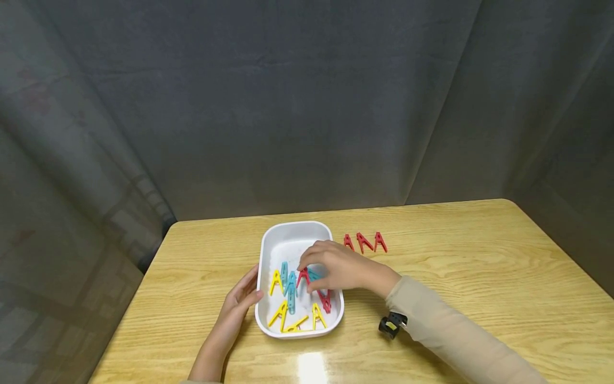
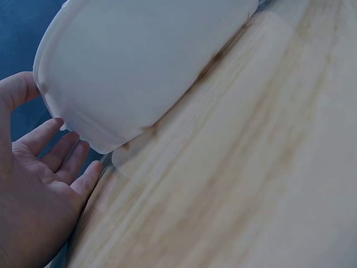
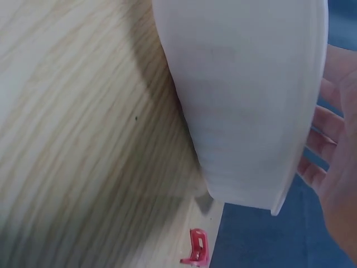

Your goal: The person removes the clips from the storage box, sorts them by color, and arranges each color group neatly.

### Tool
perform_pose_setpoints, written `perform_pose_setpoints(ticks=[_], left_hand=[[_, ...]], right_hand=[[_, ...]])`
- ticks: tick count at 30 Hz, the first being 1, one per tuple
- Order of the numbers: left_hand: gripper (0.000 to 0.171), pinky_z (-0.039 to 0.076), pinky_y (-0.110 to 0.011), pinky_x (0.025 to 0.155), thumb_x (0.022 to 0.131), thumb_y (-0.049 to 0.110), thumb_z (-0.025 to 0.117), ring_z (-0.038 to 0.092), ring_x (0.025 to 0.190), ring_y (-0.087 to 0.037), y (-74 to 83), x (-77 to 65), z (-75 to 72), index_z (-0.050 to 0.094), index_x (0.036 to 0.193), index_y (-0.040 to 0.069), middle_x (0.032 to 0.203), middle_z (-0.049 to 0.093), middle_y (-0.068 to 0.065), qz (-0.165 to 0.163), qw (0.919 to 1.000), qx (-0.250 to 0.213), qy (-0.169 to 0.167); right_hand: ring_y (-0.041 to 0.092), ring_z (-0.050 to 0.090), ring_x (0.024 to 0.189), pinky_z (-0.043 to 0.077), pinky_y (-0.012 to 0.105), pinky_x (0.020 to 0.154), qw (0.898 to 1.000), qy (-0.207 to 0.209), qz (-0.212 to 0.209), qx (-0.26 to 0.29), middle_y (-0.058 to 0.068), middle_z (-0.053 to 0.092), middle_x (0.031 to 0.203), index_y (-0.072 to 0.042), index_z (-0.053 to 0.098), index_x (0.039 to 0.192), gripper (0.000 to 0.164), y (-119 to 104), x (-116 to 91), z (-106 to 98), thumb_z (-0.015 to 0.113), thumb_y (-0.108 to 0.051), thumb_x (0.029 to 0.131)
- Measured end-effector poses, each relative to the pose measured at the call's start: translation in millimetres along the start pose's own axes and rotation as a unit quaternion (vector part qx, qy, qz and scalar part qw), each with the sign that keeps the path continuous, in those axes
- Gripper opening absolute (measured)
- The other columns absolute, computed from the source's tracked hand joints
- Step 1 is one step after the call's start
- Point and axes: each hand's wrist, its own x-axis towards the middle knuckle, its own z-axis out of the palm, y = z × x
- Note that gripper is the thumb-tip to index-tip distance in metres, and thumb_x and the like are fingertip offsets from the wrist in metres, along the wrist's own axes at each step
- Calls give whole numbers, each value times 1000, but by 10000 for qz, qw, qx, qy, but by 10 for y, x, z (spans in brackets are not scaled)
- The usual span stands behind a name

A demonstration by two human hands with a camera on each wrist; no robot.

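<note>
A white plastic tray point(image 1: 297, 229) stands on the table with yellow, blue and red clothespins inside. My left hand point(image 1: 238, 304) holds the tray's left side, thumb at the rim and fingers against the outer wall. Over the right rim reaches my right hand point(image 1: 338, 266), its thumb and fingers spread apart inside the tray. A red clothespin point(image 1: 303, 277) lies by its fingertips; whether they touch is unclear. Another red clothespin point(image 1: 326, 303) and a blue clothespin point(image 1: 314, 274) are partly covered by that hand. In the right wrist view the tray wall point(image 3: 245, 100) hides the fingertips.
Three red clothespins point(image 1: 364, 242) lie in a row on the wooden table point(image 1: 479, 266), right of the tray's far end. Several yellow clothespins, one of them a yellow clothespin point(image 1: 318, 316), lie toward the tray's near end. A dark curtain point(image 1: 297, 117) hangs behind the table.
</note>
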Motion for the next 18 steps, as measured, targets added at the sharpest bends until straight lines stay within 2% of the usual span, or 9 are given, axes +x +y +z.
perform_pose_setpoints(ticks=[9,18], left_hand=[[59,15,-53,117,98,13,58,27,145,-32,16,-11,5,37,152,8,158,33,-12,143,9999,3,-17],[60,14,-54,117,97,14,58,26,145,-33,-4,-14,32,36,153,8,158,32,-13,44,10000,-50,-19]], right_hand=[[11,54,117,33,41,113,9993,374,4,29,-10,64,120,-20,73,115,41,12,-173,-127,82,-39,80],[14,53,120,43,42,103,9973,728,-13,21,-8,62,125,-21,72,116,40,49,-385,-251,82,-37,80]])
